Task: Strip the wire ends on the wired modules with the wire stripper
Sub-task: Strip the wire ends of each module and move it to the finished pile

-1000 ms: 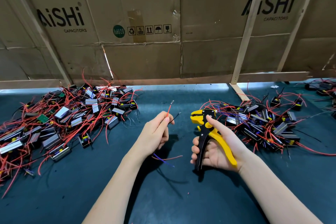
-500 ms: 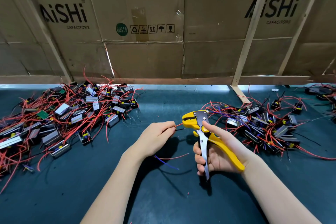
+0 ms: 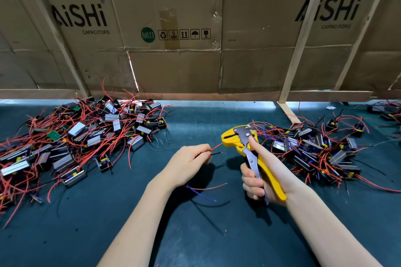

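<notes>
My left hand [image 3: 188, 163] pinches a red wire [image 3: 216, 147] and a black wire [image 3: 216, 153] that stick out to the right; more red and blue leads trail below my wrist, and the module itself is hidden in my palm. My right hand [image 3: 258, 176] grips the yellow and black wire stripper [image 3: 249, 147] by its handles, head pointing left. The red wire's tip reaches the stripper's yellow jaw [image 3: 227, 139]. A big pile of wired modules [image 3: 71, 138] lies at the left and another pile of modules [image 3: 314, 149] at the right.
The dark green mat [image 3: 195, 234] covers the bench. A cardboard wall [image 3: 184, 28] with wooden battens [image 3: 301, 32] closes off the back. More modules [image 3: 386, 110] sit at the far right edge. A tiny red scrap [image 3: 226, 230] lies on the mat.
The wires swung from pointing up to pointing right, and the stripper rose and turned its jaw to the left. Now the red wire's tip meets the jaw.
</notes>
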{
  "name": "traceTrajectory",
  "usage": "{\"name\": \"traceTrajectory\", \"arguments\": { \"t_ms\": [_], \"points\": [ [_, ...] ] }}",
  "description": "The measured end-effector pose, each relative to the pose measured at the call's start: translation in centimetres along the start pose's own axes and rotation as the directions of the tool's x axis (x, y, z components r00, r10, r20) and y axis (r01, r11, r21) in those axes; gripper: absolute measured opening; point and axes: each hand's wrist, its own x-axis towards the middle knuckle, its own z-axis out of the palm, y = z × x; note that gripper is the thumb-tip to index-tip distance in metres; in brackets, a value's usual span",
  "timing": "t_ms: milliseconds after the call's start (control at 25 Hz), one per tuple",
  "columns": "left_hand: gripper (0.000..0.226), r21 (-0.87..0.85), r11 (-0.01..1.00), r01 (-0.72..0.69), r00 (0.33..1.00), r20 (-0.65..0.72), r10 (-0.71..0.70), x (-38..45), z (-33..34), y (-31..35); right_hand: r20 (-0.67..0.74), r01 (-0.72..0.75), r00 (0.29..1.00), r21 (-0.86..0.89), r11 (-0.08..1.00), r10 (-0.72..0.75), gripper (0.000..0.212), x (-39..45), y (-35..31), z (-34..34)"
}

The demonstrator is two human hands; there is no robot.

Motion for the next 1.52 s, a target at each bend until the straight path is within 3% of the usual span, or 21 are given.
{"name": "traceTrajectory", "arguments": {
  "t_ms": [160, 280, 360, 440, 560, 640, 720, 840, 920, 1040, 1160, 1240, 1320, 1440, 1520],
  "points": [
    [0.02, 0.033, 0.999, 0.014, 1.0, -0.027, -0.013, 0.1, -0.3, -0.5, 0.054, -0.08, 0.996, 0.134, 0.988, 0.074, 0.07, 0.0, 0.4, 0.3],
    [0.022, 0.243, 0.97, 0.03, 0.996, -0.086, -0.009, -0.1, -1.1, -1.5, -0.001, -0.082, 0.996, 0.216, 0.973, 0.084, 0.059, 0.1, 0.4, 0.4],
    [0.03, 0.346, 0.931, 0.117, 0.976, -0.216, -0.042, -0.4, -2.1, -1.9, -0.02, -0.082, 0.996, 0.257, 0.963, 0.09, 0.055, 0.3, 0.4, 0.3],
    [0.036, 0.264, 0.956, 0.128, 0.945, -0.326, -0.037, 0.0, -2.9, -0.7, -0.027, -0.097, 0.994, 0.275, 0.956, 0.109, 0.053, 0.5, 0.4, 0.1],
    [0.032, 0.009, 0.996, -0.085, 0.926, -0.369, 0.082, 2.7, -2.7, 4.1, -0.035, -0.11, 0.991, 0.307, 0.945, 0.127, 0.051, 0.8, 0.4, -0.1],
    [0.023, -0.137, 0.968, -0.212, 0.929, -0.337, 0.156, 5.3, -1.4, 8.2, -0.028, -0.102, 0.992, 0.349, 0.931, 0.12, 0.046, 0.9, 0.4, -0.2],
    [0.021, -0.188, 0.948, -0.257, 0.954, -0.208, 0.218, 7.2, 0.4, 11.7, -0.034, -0.086, 0.993, 0.402, 0.912, 0.109, 0.045, 0.9, 0.3, -0.3],
    [0.062, -0.077, 0.969, -0.233, 0.972, 0.006, 0.234, 7.8, 1.5, 12.0, -0.032, -0.074, 0.995, 0.437, 0.897, 0.098, 0.045, 0.9, 0.3, -0.5],
    [0.052, 0.061, 0.973, -0.224, 0.971, -0.067, 0.228, 7.2, 0.0, 9.0, -0.02, -0.075, 0.996, 0.43, 0.9, 0.092, 0.047, 1.1, 0.5, -0.7],
    [0.025, 0.162, 0.987, -0.001, 0.911, -0.408, 0.068, 6.0, -5.5, 2.3, -0.022, -0.086, 0.994, 0.408, 0.909, 0.103, 0.049, 1.4, 0.6, -0.7],
    [0.022, 0.187, 0.903, 0.386, 0.721, -0.672, -0.169, 4.7, -12.4, -4.8, -0.031, -0.09, 0.993, 0.384, 0.919, 0.111, 0.049, 1.4, 0.5, -0.7],
    [0.021, 0.208, 0.788, 0.579, 0.68, -0.657, -0.326, 3.6, -15.5, -9.3, -0.036, -0.098, 0.992, 0.371, 0.923, 0.12, 0.048, 1.2, 0.3, -0.6],
    [0.025, 0.319, 0.673, 0.668, 0.707, -0.555, -0.439, 2.5, -16.6, -12.3, -0.033, -0.106, 0.992, 0.352, 0.93, 0.126, 0.047, 1.1, 0.2, -0.5],
    [0.036, 0.516, 0.569, 0.641, 0.766, -0.48, -0.428, 1.6, -16.1, -14.4, -0.039, -0.097, 0.993, 0.328, 0.94, 0.116, 0.046, 1.0, 0.2, -0.3],
    [0.04, 0.544, 0.553, 0.631, 0.772, -0.511, -0.378, 1.2, -15.6, -14.8, -0.053, -0.09, 0.992, 0.346, 0.934, 0.115, 0.045, 1.0, 0.1, -0.2]
  ]
}}
